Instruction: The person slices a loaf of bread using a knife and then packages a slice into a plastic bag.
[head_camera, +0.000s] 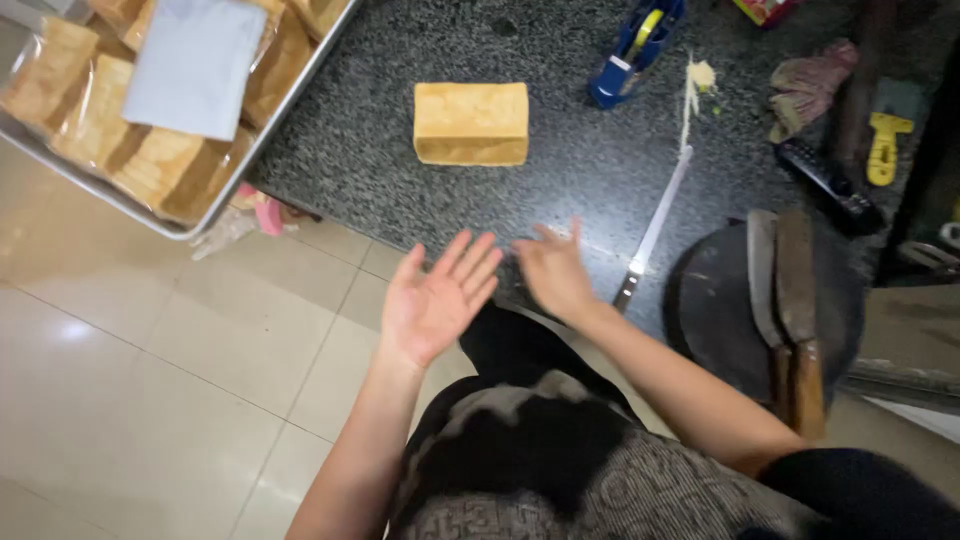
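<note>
My left hand (437, 297) is open, palm up, just off the near edge of a dark speckled stone counter (560, 170). Beside it my right hand (553, 270) is also open, fingers spread, over the counter's edge; it looks blurred. Neither hand holds anything. A golden rectangular loaf of bread (471, 123) lies alone on the counter, a little way beyond both hands. A long thin knife (655, 225) lies on the counter just right of my right hand.
A metal tray (215, 195) of wrapped bread pieces with a white sheet on top sits at the upper left. A blue tape dispenser (632, 50), a remote, a yellow scraper and a cloth lie at the back right. Two cleavers (785, 300) rest on a round dark board.
</note>
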